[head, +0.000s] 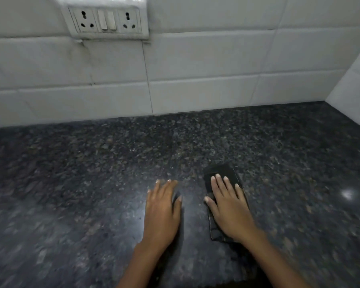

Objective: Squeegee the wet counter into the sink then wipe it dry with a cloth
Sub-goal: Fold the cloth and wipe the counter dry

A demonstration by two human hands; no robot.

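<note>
A dark speckled granite counter (92,173) fills the lower half of the view. On it lies a folded black cloth (222,171), long and narrow. My right hand (227,206) presses flat on the cloth with straight fingers, covering its middle. To the left of it my left hand (161,210) rests flat on the bare counter, fingers straight, holding nothing. No squeegee and no sink are in view.
White wall tiles (195,69) rise behind the counter, and a second tiled wall (353,86) closes the corner at the right. A white socket-and-switch plate (107,21) sits on the back wall at upper left. A light reflection (347,193) shines on the counter at right.
</note>
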